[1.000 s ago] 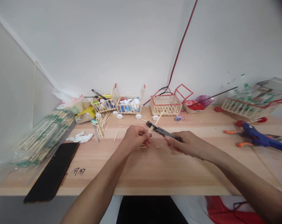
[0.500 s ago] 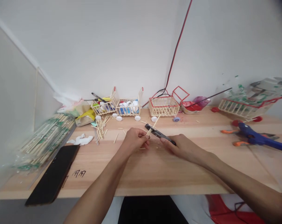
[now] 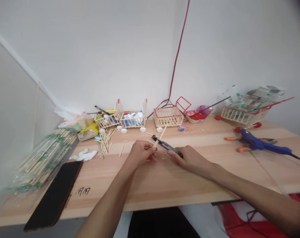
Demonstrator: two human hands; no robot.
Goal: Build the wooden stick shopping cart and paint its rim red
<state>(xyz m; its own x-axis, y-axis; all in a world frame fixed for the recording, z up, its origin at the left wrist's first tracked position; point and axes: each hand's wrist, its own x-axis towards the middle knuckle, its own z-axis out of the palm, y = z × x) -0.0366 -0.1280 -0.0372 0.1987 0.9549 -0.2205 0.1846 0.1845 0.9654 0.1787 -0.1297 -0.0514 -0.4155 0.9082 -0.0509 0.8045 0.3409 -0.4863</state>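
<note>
My left hand (image 3: 144, 151) pinches a few short thin wooden sticks (image 3: 156, 143) between thumb and fingers. Wrapped in my right hand (image 3: 188, 156) is a slim grey-and-black hand tool (image 3: 168, 146), its far end lying across the sticks. I cannot make out its exact kind. One longer stick (image 3: 163, 131) slants up past the tool. Below the hands, small wood bits (image 3: 164, 158) lie on the wooden table (image 3: 174, 188). Just beyond stands a small stick-built cart (image 3: 168, 120) with a red rim and handle.
Two more stick carts (image 3: 133, 123) hold caps and other items, near loose sticks (image 3: 105, 140). Bagged sticks (image 3: 47, 155) and a black board (image 3: 54, 195) lie left. To the right are a red paint bowl (image 3: 197, 115), a loaded cart (image 3: 241, 115) and a blue glue gun (image 3: 261, 143).
The view has shifted, so the table items appear lower and somewhat further left. Both hands keep hold of the sticks and the tool, in nearly the same pose.
</note>
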